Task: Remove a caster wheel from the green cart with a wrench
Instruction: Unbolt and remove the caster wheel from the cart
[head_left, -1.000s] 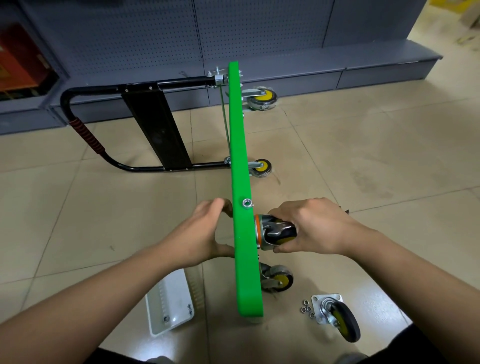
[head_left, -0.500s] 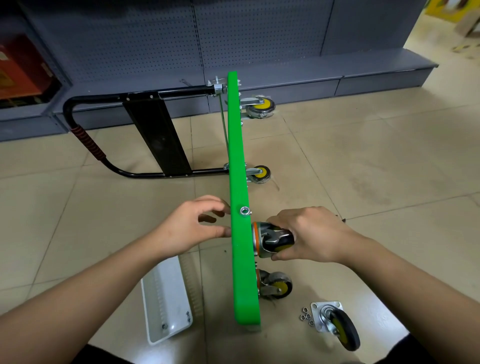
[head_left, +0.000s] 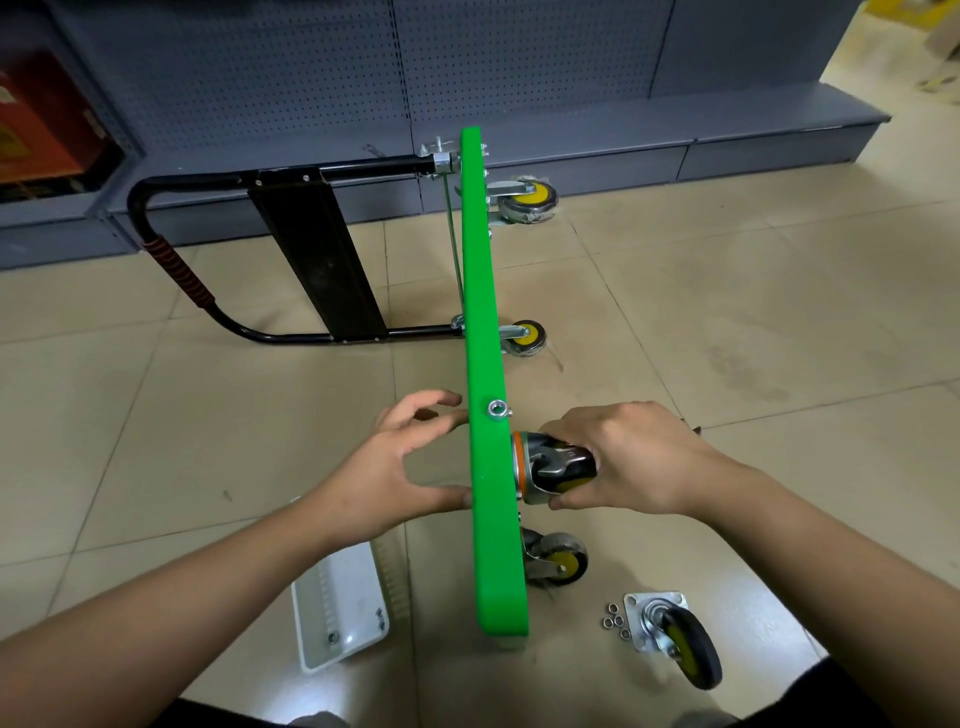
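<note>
The green cart (head_left: 485, 291) stands on its side on the tiled floor, its deck edge facing up. On the deck's right face my right hand (head_left: 628, 457) grips a caster wheel (head_left: 545, 475) with an orange ring at its base. A silver wrench (head_left: 558, 460) lies against that caster under my fingers. On the left side, my left hand (head_left: 395, 467) has its fingers spread; thumb and fingertips touch the deck. A metal nut (head_left: 497, 408) sits on the deck's top edge.
A loose caster (head_left: 675, 639) with its plate lies on the floor at lower right beside several nuts (head_left: 615, 623). A white tray (head_left: 337, 608) lies lower left. Three other casters remain on the cart. The black handle (head_left: 176, 270) lies left; grey shelving (head_left: 727, 150) runs behind.
My left hand has let go of the deck edge and spread its fingers, only lightly touching the deck. My right hand stays on the caster.
</note>
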